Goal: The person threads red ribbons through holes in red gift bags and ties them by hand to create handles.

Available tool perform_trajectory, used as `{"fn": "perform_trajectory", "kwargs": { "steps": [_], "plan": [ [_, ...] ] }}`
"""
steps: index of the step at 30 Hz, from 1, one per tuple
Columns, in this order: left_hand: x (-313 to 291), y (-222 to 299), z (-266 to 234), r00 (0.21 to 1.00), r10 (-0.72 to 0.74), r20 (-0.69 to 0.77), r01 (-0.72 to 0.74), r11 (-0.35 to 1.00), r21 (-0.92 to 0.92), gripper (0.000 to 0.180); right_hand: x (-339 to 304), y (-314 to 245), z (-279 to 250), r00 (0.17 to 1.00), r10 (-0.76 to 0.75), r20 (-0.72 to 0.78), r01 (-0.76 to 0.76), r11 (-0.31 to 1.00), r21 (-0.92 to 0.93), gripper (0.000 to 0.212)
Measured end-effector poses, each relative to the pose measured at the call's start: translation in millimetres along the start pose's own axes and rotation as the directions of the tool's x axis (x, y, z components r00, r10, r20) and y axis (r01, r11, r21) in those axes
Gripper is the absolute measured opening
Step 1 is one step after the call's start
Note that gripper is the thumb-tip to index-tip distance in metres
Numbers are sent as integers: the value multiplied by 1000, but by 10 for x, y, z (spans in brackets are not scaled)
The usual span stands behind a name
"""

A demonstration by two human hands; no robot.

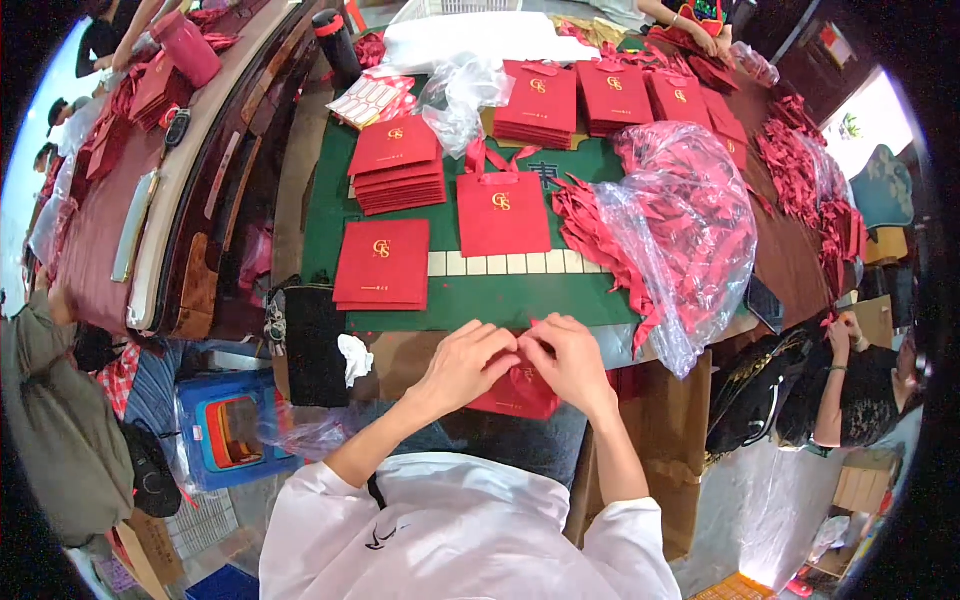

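Note:
Close in front of me, past the table's near edge, is a red paper gift bag (520, 398). My left hand (468, 358) and my right hand (568, 362) meet at its top edge, fingertips pinched together. A bit of red shows between them, and the fingers hide what exactly they pinch. On the green table mat (480, 305) lies a finished-looking red bag with ribbon handles (503, 215). Left of it sit a flat stack of red bags (381, 265) and a taller stack (397, 170). A clear plastic bag full of red ribbons (690, 220) spreads to the right.
More red bag stacks (535, 105) line the far side beside crumpled clear plastic (462, 95). A black bottle (337, 48) stands far left. A phone (765, 303) lies at the right edge, near a co-worker's arm (833, 385). White tissue (355, 358) hangs by the near edge. A blue plastic stool (225, 430) stands lower left.

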State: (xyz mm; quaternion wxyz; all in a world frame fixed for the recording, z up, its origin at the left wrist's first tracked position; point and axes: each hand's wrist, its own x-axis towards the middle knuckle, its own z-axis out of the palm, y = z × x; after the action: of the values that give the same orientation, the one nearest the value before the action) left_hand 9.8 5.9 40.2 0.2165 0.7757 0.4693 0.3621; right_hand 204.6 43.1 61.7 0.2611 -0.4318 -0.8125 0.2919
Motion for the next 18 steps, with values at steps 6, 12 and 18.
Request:
{"fn": "perform_trajectory", "kwargs": {
  "steps": [6,12,18],
  "plan": [
    [-50,6,-40,995,98,-12,-98,995,17,17,137,291,85,956,40,291,-128,948,290,20],
    [-15,3,-89,991,136,-6,-136,990,27,17,217,322,128,876,142,461,-385,783,489,18],
    [-21,6,-99,997,82,0,-81,996,-39,16,224,337,167,839,169,517,-475,689,546,16]
  ]
}}
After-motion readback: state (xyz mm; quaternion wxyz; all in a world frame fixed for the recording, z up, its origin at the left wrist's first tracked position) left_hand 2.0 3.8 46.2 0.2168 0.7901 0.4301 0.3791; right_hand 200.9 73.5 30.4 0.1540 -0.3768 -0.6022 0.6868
